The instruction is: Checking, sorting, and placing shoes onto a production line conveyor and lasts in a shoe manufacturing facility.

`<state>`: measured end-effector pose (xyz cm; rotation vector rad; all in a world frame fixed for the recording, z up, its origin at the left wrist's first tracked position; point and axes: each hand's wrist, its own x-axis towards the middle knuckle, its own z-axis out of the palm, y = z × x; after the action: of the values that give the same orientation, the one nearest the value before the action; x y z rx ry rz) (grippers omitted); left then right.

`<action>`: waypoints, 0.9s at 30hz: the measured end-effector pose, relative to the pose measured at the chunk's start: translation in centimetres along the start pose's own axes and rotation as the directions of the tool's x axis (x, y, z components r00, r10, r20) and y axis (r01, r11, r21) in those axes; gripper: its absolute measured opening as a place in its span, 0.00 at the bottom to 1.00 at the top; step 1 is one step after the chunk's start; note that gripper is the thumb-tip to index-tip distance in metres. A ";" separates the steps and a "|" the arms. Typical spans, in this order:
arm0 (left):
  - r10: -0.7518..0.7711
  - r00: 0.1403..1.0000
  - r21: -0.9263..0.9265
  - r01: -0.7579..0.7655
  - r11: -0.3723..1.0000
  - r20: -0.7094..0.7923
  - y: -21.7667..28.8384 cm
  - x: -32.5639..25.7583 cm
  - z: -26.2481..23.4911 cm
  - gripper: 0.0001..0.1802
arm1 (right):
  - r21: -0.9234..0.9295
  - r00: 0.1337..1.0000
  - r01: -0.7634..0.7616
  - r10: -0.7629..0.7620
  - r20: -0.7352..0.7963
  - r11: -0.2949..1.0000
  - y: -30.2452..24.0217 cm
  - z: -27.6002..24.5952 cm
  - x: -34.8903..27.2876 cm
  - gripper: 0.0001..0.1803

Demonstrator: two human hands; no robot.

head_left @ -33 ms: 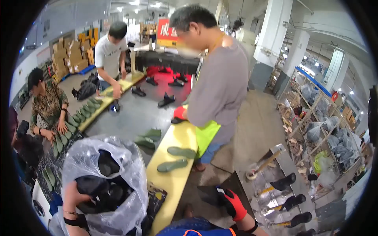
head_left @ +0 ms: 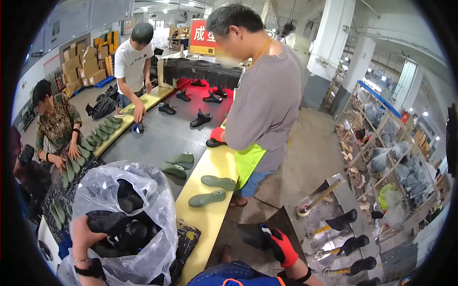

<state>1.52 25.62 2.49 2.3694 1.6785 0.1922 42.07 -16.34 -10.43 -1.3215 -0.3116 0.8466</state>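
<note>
- The clear plastic bag [head_left: 126, 217] stands open at lower left, crowded with black shoe uppers [head_left: 129, 229]; its crinkled rim rises toward the grey conveyor belt [head_left: 157, 138].
- The left hand [head_left: 86, 233], bare with a dark strap at the wrist, is inside the bag's mouth, fingers curled shut around one black upper [head_left: 106, 220] near the top of the pile.
- The right hand [head_left: 282, 247], in a red and black glove, is well apart from the bag at lower right, fingers closed on the edge of a flat dark sheet [head_left: 260, 233].
- Just right of the bag runs the yellow bench edge [head_left: 210, 214], carrying two green shoe lasts [head_left: 206, 198]; two more lie on the belt beside it.
- A person in a grey shirt and green apron [head_left: 262, 119] stands against the yellow edge farther along, closing that side.
- Open concrete floor [head_left: 310, 152] lies to the right, bounded by a metal rack with black shoes on pegs [head_left: 343, 221] and shelves of bagged goods [head_left: 391, 162].
- Two other workers [head_left: 133, 62] handle green lasts at the belt's far left edge.
</note>
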 end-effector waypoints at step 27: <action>0.851 -0.193 -0.856 -0.295 0.425 0.489 28.4 -14.7 23.2 0.29 | -0.626 0.893 0.362 -0.450 0.020 0.691 4.2 1.6 -11.8 0.38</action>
<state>28.06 0.21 -12.05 1.8061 -0.3221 -0.6096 31.57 -23.34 -10.90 -1.8172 -0.7977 0.2572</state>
